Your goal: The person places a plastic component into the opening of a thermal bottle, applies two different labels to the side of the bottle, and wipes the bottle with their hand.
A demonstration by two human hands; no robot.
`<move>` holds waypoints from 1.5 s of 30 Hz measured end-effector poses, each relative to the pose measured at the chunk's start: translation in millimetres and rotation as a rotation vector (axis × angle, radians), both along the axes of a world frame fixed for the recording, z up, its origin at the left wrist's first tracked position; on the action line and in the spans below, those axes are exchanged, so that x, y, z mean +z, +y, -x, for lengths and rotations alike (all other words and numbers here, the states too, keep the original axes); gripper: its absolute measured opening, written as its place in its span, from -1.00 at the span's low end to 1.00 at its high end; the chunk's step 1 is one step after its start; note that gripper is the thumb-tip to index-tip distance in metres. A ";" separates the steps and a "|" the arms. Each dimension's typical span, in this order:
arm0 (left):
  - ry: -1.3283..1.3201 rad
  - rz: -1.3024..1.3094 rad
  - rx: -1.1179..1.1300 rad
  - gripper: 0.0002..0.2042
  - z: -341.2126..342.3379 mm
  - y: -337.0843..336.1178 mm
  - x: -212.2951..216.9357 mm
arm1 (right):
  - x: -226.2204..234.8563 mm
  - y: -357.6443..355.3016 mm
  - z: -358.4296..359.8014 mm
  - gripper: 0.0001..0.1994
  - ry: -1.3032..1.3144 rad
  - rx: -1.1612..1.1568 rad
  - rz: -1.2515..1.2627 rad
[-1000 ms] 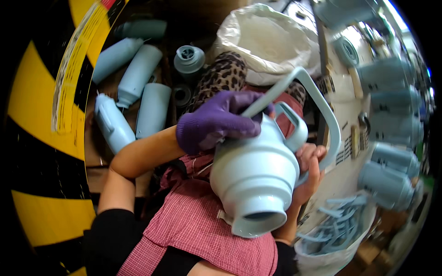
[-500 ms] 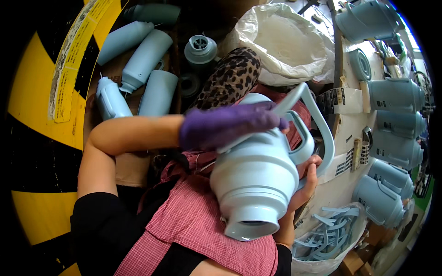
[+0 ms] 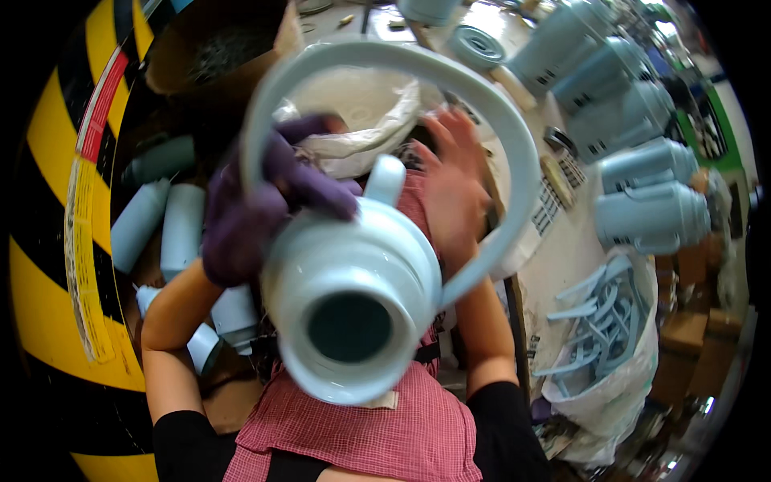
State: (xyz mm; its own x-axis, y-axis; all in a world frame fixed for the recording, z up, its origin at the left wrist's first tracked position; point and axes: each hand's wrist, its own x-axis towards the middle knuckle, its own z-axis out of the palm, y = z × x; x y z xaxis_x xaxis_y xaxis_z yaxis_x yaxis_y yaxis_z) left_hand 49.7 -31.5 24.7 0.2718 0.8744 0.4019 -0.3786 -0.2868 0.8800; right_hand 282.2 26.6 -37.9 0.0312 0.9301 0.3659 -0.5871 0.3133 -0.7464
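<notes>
One gloved hand (image 3: 249,223) holds a glossy, round-mouthed flask (image 3: 361,275).

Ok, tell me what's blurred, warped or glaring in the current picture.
Head view, centre: the gloved left hand and bare right hand look motion-blurred, and the light blue flask has soft, shiny highlights; head view, left: the yellow-and-black striped surface bows with the fisheye; head view, upper right: small bright glare spots; head view, corners: black.
</notes>
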 end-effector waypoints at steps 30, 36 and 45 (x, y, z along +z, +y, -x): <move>0.771 -0.869 -0.174 -0.62 -277.5 110.6 -144.2 | -44.5 5.7 -468.3 -0.22 -0.864 -1.829 0.197; 0.929 -0.911 -0.101 -0.47 -316.5 116.1 -182.7 | -48.2 38.3 -356.3 -0.45 -1.654 -1.191 -0.245; 1.022 -0.867 -0.017 -0.29 -307.3 79.7 -182.9 | -79.4 82.3 -386.8 -0.49 -1.885 -0.672 -0.114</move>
State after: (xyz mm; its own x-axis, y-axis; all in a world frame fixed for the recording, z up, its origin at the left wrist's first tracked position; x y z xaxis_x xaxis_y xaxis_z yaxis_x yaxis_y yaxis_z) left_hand 357.0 48.2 -158.2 0.7890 0.4362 0.4328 0.3264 -0.8943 0.3062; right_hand 669.0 108.9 -117.3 -0.1230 0.9103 0.3953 0.9726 0.1897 -0.1343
